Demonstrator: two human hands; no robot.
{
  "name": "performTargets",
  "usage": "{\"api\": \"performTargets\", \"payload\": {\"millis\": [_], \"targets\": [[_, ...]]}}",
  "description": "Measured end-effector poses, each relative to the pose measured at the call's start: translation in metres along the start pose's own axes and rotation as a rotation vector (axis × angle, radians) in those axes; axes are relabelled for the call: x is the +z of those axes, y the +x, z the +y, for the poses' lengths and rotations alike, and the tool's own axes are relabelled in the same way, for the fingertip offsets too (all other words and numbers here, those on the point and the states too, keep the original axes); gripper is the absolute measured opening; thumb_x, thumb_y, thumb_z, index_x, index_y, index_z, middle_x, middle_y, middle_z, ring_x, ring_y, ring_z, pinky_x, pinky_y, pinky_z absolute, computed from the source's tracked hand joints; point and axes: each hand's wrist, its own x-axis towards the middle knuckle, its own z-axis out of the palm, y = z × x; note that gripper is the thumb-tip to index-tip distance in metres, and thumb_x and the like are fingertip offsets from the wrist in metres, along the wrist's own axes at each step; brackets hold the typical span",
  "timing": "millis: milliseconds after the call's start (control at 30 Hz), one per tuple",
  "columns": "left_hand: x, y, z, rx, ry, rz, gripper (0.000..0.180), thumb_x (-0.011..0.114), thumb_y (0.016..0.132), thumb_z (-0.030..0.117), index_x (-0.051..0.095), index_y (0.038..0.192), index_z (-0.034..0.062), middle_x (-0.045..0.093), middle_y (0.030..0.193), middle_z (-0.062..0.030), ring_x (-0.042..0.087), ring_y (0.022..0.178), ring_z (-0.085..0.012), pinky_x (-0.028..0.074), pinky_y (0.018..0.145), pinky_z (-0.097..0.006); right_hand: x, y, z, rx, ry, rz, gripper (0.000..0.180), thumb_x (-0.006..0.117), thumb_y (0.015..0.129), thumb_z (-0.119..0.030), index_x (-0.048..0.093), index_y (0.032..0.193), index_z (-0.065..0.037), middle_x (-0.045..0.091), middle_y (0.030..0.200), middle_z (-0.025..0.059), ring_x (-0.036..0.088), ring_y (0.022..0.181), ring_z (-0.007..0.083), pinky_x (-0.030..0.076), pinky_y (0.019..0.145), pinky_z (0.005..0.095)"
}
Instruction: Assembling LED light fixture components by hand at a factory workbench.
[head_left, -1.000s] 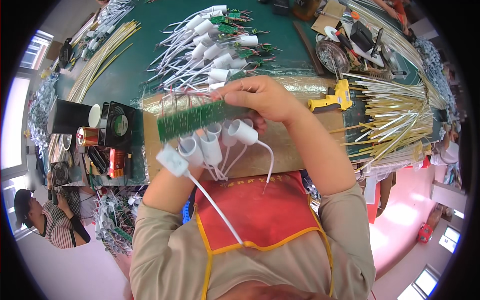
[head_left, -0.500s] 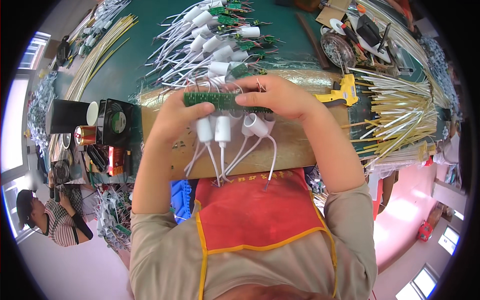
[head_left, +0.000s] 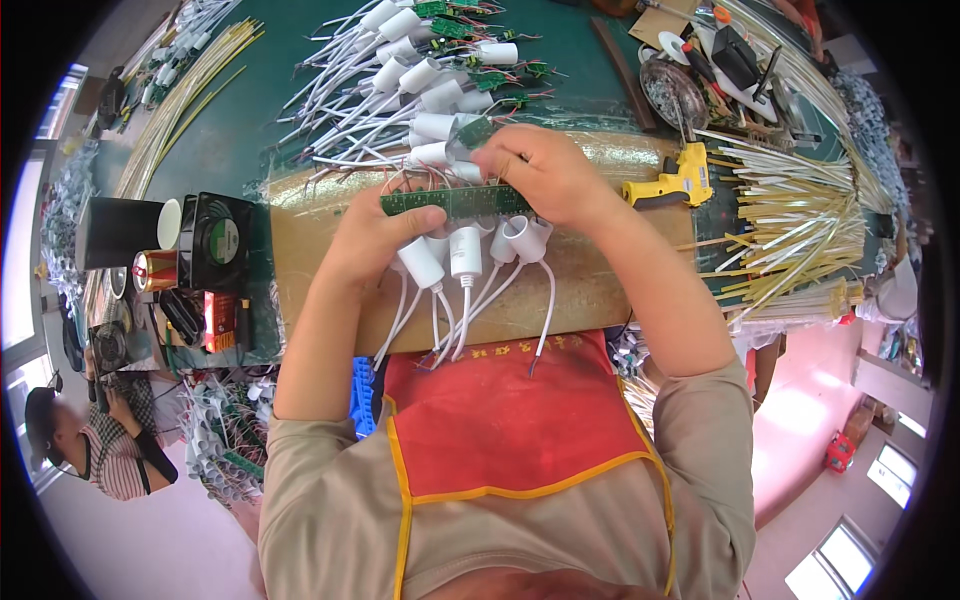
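Green circuit board [head_left: 455, 201] clamped between left hand [head_left: 375, 240] and right hand [head_left: 540, 175], white capacitors [head_left: 465, 252] dangling beneath, yellow glue gun [head_left: 672, 183] just right.

Green workbench [head_left: 230, 130] under capacitors [head_left: 420, 70], glue gun [head_left: 672, 182]

Capacitor pile [head_left: 420, 70] crowding beyond circuit board [head_left: 455, 200]

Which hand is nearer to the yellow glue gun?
The right hand: it is just left of the yellow glue gun. The left hand holds the green circuit board, farther away.
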Motion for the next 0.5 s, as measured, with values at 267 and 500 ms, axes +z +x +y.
{"api": "performTargets", "payload": {"millis": [267,500], "targets": [[-0.013,0.006,-0.018,-0.023,-0.012,-0.005,0.026,0.072,0.078,0.012,0.065,0.100,0.0002,0.064,0.081,-0.0046,0.060,0.073,-0.0127,0.048,0.067,-0.027,-0.032,-0.005,0.016,0.255,0.701,0.403,0.040,0.055,0.093,-0.040,0.061,0.098,-0.001,0.060,0.074,0.0030,0.058,0.067,0.0125,0.049,0.065,0.0281],[-0.013,0.008,-0.017,-0.012,-0.098,-0.042,0.028,0.075,0.075,0.017,0.064,0.095,0.0000,0.064,0.077,-0.0051,0.059,0.068,-0.0129,0.047,0.063,-0.026,-0.024,-0.031,0.010,0.349,0.202,-0.167,0.043,0.053,0.096,-0.034,0.057,0.125,-0.003,0.062,0.116,0.0071,0.058,0.100,0.0141,0.046,0.090,0.0306]]}}
